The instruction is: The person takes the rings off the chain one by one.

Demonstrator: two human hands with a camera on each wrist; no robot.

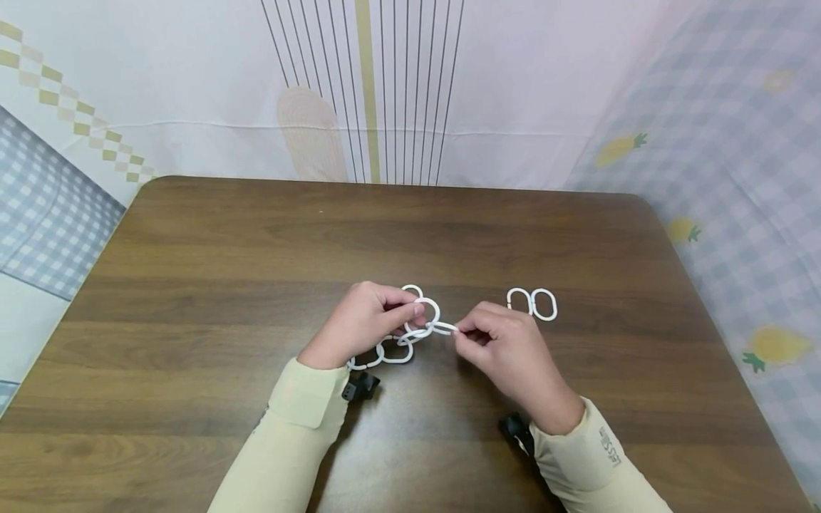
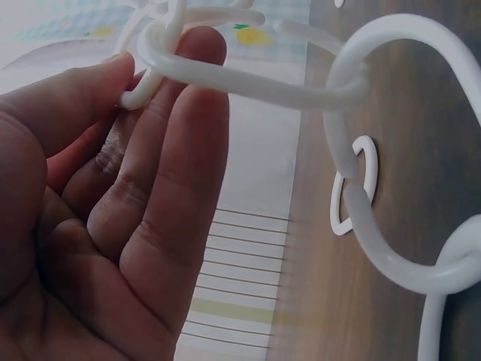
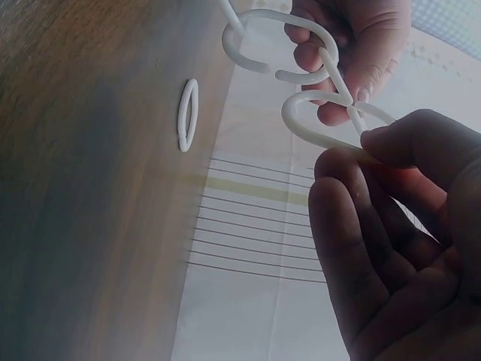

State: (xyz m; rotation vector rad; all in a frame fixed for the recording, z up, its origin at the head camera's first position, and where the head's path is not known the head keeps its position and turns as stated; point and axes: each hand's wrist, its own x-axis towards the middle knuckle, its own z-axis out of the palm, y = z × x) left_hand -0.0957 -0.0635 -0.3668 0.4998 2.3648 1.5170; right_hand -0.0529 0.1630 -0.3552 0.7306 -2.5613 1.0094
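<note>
White oval plastic links make a chain. My left hand pinches a link of it between thumb and fingers. From that hand more links hang toward the table, one looped through another. My right hand pinches the end of a link with thumb and index finger, level with the left fingertips. This link crosses the one in the left hand, close to its fingers. A small gap shows in the side of a nearby chain link. The left palm hides part of the chain in the head view.
Two loose white links lie side by side on the brown wooden table, beyond the right hand. Another link shows just past the left fingers. A patterned cloth hangs behind the table. Each wrist wears a small black camera.
</note>
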